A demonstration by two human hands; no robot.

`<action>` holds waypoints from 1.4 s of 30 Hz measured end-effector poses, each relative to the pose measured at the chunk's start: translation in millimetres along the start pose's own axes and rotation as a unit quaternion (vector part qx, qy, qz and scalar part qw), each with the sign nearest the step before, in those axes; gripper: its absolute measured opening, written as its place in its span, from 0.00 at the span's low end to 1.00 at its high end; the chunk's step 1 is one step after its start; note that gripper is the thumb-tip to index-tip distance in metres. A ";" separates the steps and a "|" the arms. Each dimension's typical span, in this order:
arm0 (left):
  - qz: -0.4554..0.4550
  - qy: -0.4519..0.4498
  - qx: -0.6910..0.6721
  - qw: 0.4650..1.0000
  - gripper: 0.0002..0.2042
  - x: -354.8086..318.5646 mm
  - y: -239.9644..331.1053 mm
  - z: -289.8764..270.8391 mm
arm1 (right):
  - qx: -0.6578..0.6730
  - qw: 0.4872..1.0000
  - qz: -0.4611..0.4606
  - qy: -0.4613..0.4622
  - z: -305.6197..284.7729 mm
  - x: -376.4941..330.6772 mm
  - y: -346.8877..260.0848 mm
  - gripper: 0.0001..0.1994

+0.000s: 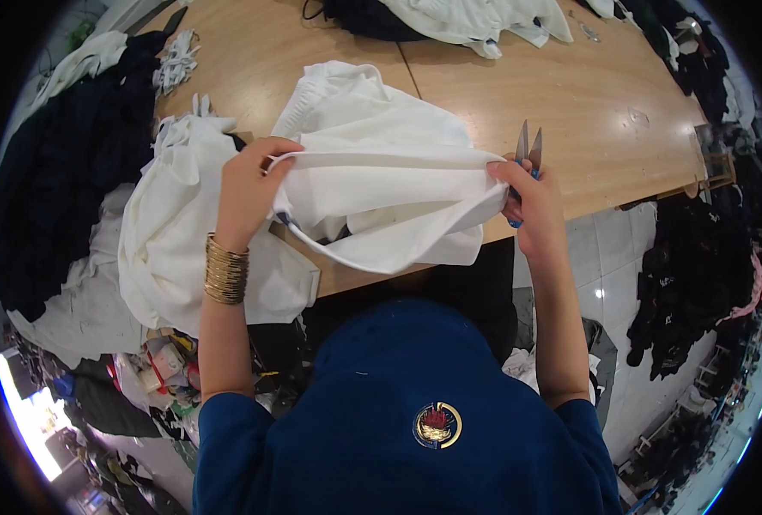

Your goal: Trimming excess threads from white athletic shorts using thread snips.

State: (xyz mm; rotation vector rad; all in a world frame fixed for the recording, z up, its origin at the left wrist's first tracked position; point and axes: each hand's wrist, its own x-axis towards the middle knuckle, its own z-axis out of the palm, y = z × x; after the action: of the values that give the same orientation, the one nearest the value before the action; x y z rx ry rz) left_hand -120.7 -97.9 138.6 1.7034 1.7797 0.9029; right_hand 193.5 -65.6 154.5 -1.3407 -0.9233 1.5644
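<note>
A white garment (372, 187) hangs stretched between my two hands at the near edge of the table. My left hand (248, 189) pinches one end of its opened hem, thumb against fingers. At the other end, my right hand (540, 206) grips the edge of the cloth between thumb and fingers. That same hand also keeps a pair of scissors (522, 148) with blue handles, blades pointing up and a little apart. A gathered elastic band (302, 107) shows on the garment's far part, which rests on the tabletop. A small dark patch shows inside the hem near my left hand.
The wooden table (604, 137) carries a pile of white cloth (179, 206) beside my left arm and white strips (175, 62) farther off. Dark cloth (63, 172) is heaped at far left. More white cloth (484, 17) lies at the back. Black garments (690, 275) stand right of the table.
</note>
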 end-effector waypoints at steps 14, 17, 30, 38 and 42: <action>0.145 -0.069 -0.144 0.976 0.11 -7.1 93.6 69.0 | 0.064 0.997 0.040 0.010 -5.0 14.8 12.9 0.10; 0.219 -0.137 0.005 0.966 0.10 2.4 94.3 93.1 | 0.040 0.998 0.042 0.006 1.2 8.8 1.3 0.09; -0.082 -0.239 -0.336 0.908 0.14 -11.8 107.6 82.7 | -0.500 0.774 -0.388 0.016 -14.2 -48.9 -16.9 0.21; -0.044 -0.212 -0.286 0.934 0.14 -13.3 113.4 80.5 | -0.585 0.682 -0.436 0.045 -11.6 -46.7 -17.0 0.18; -0.041 -0.205 -0.276 0.938 0.14 -13.6 115.2 79.1 | -0.596 0.669 -0.442 0.045 -10.3 -48.2 -18.4 0.17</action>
State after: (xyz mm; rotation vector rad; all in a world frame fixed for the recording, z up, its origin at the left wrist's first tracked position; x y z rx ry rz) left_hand 15.2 -103.4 173.6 1.3168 1.1691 0.8334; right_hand 209.0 -103.8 187.1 -1.2978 -2.2722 -0.0399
